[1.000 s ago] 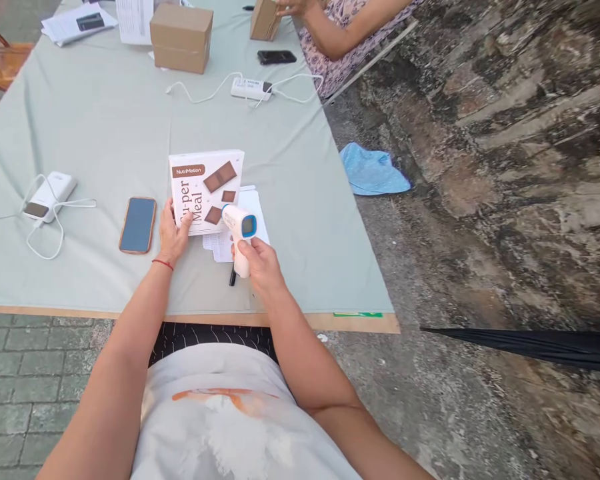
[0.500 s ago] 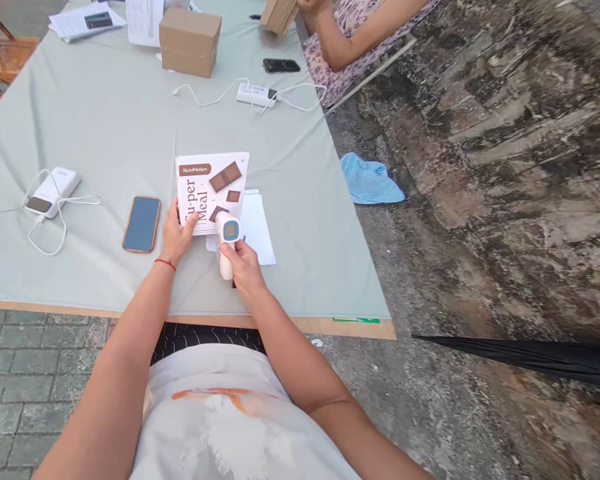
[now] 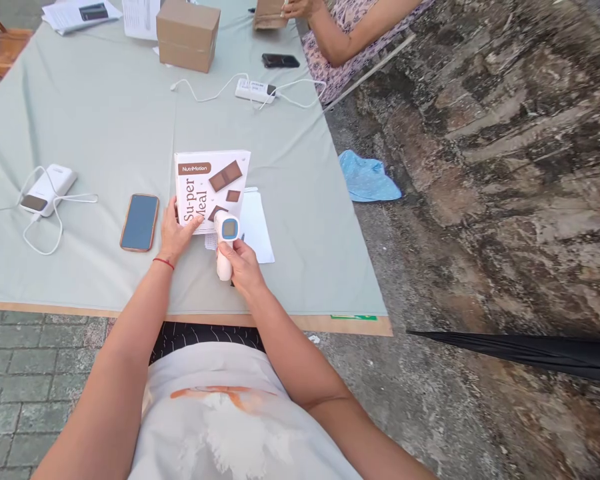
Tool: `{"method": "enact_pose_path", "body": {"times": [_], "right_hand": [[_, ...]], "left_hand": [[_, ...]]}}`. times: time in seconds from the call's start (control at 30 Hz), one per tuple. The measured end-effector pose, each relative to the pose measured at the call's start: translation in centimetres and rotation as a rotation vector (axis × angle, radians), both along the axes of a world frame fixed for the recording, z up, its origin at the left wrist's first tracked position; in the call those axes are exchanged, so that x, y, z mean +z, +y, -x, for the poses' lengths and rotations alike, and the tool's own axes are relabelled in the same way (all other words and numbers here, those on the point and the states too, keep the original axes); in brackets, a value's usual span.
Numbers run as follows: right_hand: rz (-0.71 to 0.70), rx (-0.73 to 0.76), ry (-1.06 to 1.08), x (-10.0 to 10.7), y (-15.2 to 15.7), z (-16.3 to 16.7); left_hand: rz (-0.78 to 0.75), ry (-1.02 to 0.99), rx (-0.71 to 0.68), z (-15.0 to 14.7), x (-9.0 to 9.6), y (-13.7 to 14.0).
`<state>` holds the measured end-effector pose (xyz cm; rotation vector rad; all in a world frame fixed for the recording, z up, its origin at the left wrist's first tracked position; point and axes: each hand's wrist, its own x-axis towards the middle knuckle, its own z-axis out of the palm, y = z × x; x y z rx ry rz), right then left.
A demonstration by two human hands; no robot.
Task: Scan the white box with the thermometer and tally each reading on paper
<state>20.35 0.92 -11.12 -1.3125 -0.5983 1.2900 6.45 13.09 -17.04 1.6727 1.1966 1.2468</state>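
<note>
My left hand (image 3: 177, 230) grips the lower left corner of a white box (image 3: 225, 179) printed with brown chocolate pieces and "NutriMotion", its thumb across the front. The box is raised with its printed face toward me. In my right hand (image 3: 245, 267) is a white infrared thermometer (image 3: 224, 257) with a blue-rimmed screen, my fingers wrapped round its handle. The thermometer's head overlaps the lower right of the box; whether they touch I cannot tell. Behind them, partly hidden, lie white paper sheets (image 3: 259, 230). A phone in an orange-edged case (image 3: 139, 223) rests left of my left hand.
A white power bank (image 3: 50, 189) with a looped cable lies at the left; another power bank (image 3: 255, 91) lies farther back. Beyond are a cardboard box (image 3: 187, 37), a black phone (image 3: 280, 61) and papers (image 3: 80, 15). Another person's hand (image 3: 303, 8) holds cardboard (image 3: 270, 15) at the far edge.
My hands, the white box and the thermometer hold nearly the same pose. The view has shifted slightly. The other person's cardboard has tilted and moved a little to the left.
</note>
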Motion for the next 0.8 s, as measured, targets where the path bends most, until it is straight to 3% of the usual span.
{"method": "enact_pose_path", "body": {"times": [0.27,0.5,0.63,0.8], "right_hand": [[-0.127,-0.278,-0.250,2.5,-2.6,-1.4],[-0.179,-0.358,-0.391,3.6,-4.6,-3.7],[-0.172,-0.356,-0.434,2.6,-5.1,-4.8],[-0.024,-0.387,-0.663,-1.1,-3.7,-8.5]], "left_hand": [[0.002,-0.051,-0.017,0.2,0.1,0.1],[-0.053,-0.112,-0.048,0.3,1.5,0.2],[-0.102,-0.144,0.013,0.3,1.3,0.6],[-0.092,-0.146,0.020,0.2,0.5,1.1]]}}
